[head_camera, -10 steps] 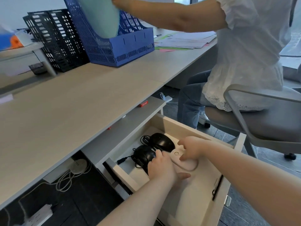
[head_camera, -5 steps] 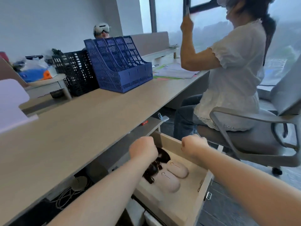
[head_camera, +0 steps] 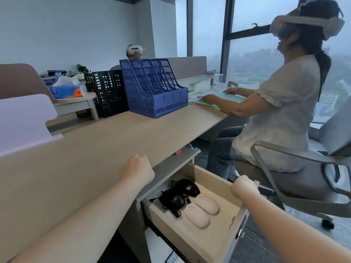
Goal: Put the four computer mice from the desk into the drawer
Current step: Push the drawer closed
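The drawer [head_camera: 209, 177] stands pulled out below the desk [head_camera: 91, 149]. Inside lie two black wired mice [head_camera: 188, 186] [head_camera: 173, 200] with tangled cables, and two pale pink mice [head_camera: 208, 204] [head_camera: 197, 216] side by side just in front of them. My left hand [head_camera: 137, 172] is a closed fist with nothing in it, hovering over the desk's front edge above the drawer. My right hand [head_camera: 245, 187] is also a fist, at the drawer's right front corner; whether it touches the rim I cannot tell.
A blue file rack [head_camera: 153, 92] and a black one [head_camera: 108, 93] stand at the back of the desk, beside a tissue box [head_camera: 66, 90]. Close to the drawer's right, a person [head_camera: 284, 111] wearing a headset sits on a grey office chair [head_camera: 303, 179].
Both hands came up out of the drawer and closed into fists, leaving the mice inside. The left moved over the desk edge, the right to the drawer's corner. My view lifted.
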Action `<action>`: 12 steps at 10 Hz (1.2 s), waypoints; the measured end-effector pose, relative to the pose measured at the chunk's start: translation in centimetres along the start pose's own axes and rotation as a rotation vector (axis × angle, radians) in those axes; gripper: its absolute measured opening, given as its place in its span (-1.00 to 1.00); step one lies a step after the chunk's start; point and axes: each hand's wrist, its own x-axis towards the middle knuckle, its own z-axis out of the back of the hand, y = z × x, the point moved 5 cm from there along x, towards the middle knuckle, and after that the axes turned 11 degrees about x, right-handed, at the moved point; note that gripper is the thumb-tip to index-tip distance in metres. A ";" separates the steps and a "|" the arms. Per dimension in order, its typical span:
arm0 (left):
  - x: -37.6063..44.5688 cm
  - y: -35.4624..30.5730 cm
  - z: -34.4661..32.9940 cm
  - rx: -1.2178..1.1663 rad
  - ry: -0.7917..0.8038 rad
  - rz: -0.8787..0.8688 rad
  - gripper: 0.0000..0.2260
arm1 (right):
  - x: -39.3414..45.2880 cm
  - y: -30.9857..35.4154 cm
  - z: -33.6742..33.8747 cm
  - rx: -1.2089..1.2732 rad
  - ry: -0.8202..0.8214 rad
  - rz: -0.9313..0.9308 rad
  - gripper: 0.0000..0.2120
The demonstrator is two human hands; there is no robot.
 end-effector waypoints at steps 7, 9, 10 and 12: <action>8.9 5.8 -2.5 0.018 -0.089 -0.172 -0.71 | 3.1 13.2 -9.0 0.478 0.069 0.132 -0.67; 9.9 6.5 -2.8 0.031 -0.126 -0.196 -0.69 | 4.5 14.7 -11.8 0.502 0.111 0.104 -0.75; 9.8 6.6 -2.9 0.023 -0.171 -0.218 -0.68 | 4.9 15.1 -12.3 0.506 0.111 0.103 -0.67; 9.5 6.9 -3.2 0.010 -0.242 -0.223 -0.68 | 5.5 14.6 -11.8 0.441 0.124 0.149 -0.65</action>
